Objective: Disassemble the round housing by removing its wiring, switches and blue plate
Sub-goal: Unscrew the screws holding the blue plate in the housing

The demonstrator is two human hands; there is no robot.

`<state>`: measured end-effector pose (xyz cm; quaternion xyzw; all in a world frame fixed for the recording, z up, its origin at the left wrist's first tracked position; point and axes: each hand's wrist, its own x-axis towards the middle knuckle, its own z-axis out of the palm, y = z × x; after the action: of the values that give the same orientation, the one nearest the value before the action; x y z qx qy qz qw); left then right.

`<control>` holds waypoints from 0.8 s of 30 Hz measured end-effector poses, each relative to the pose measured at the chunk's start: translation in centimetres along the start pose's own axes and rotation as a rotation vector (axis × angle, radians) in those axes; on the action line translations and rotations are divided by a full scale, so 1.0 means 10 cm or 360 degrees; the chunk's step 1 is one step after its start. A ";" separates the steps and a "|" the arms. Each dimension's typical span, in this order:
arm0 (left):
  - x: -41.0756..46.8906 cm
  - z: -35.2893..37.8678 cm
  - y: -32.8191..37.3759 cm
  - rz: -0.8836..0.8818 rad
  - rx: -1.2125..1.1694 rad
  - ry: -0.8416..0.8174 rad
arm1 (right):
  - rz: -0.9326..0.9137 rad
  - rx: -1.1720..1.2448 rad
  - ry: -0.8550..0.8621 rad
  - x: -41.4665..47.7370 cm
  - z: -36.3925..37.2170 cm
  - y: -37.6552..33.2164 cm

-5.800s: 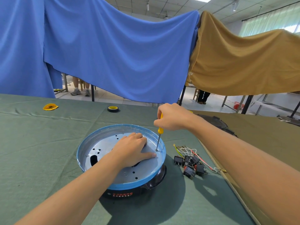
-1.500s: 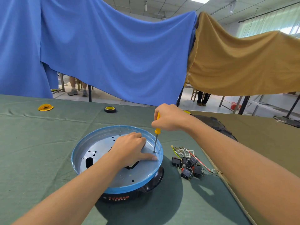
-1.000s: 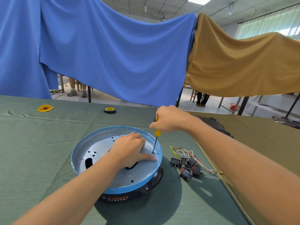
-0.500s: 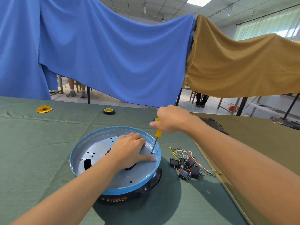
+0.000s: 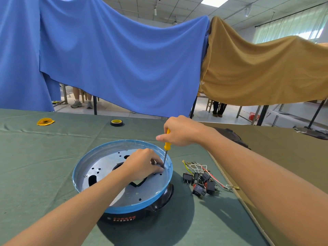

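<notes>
Blue plate (image 5: pixel 79 172) sits in the round housing (image 5: pixel 124 218) on the table (image 5: pixel 44 166), dead ahead, with the wiring and switches (image 5: pixel 200 181) lying loose to its right. Right hand (image 5: pixel 179 130) grips the screwdriver (image 5: pixel 166 145) nearly upright, its tip at the plate's right edge. Left hand (image 5: pixel 142 166), the nearer one, rests there with fingertips (image 5: pixel 160 169) bunched at the tip, though I cannot tell whether they pinch anything.

blue plate (image 5: pixel 104 164) sits on black housing (image 5: pixel 124 218); wired switches (image 5: pixel 200 181) lie beside it.

Left hand (image 5: pixel 142 164) and right hand (image 5: pixel 179 132): bare. Left forearm (image 5: pixel 85 208) and right forearm (image 5: pixel 257 174): bare, uncovered along the entire visible length up to the frame edge
</notes>
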<state>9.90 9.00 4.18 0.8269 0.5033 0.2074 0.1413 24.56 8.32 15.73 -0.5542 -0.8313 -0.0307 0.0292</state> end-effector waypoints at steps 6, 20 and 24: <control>0.09 -0.15 0.05 -0.0066 0.0310 -0.0139 | -0.0075 0.0027 0.0006 -0.03 -0.03 -0.01; 0.12 -0.10 0.12 -0.0124 0.0390 -0.0083 | 0.0031 -0.0039 0.0067 -0.02 0.01 0.03; 0.13 -0.09 0.15 -0.0123 0.0420 -0.0043 | -0.0004 0.0013 0.0050 -0.03 0.00 0.01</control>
<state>11.13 9.50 5.84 0.8211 0.5556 0.1226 0.0460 24.75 8.08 15.73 -0.5523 -0.8317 -0.0359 0.0445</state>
